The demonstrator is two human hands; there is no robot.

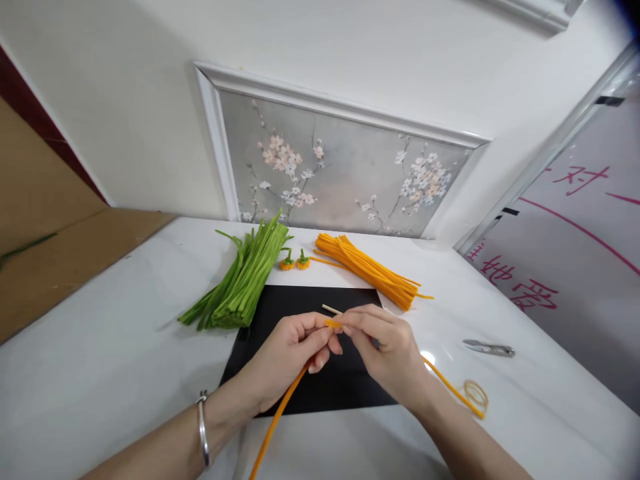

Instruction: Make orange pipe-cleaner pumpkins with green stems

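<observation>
Over a black sheet [300, 300], my two hands meet fingertip to fingertip. My left hand [305, 340] pinches an orange pipe cleaner [281, 413], whose long end hangs toward the bottom edge. A short bit of orange shows between the fingertips, where my right hand [377, 337] is also closed on it. The tip of a pale thin stick [331, 309] sticks out beside my right fingers; whether they hold it I cannot tell. Another orange length emerges behind my right wrist; its link to the held piece is hidden.
Behind the sheet lie a green pipe cleaner bundle [250, 273], an orange bundle [367, 270] and two small orange pieces with green tops [303, 261]. At right are thread snips [489, 348] and a coil [476, 395]. Cardboard [65, 267] stands left; a wall closes the back.
</observation>
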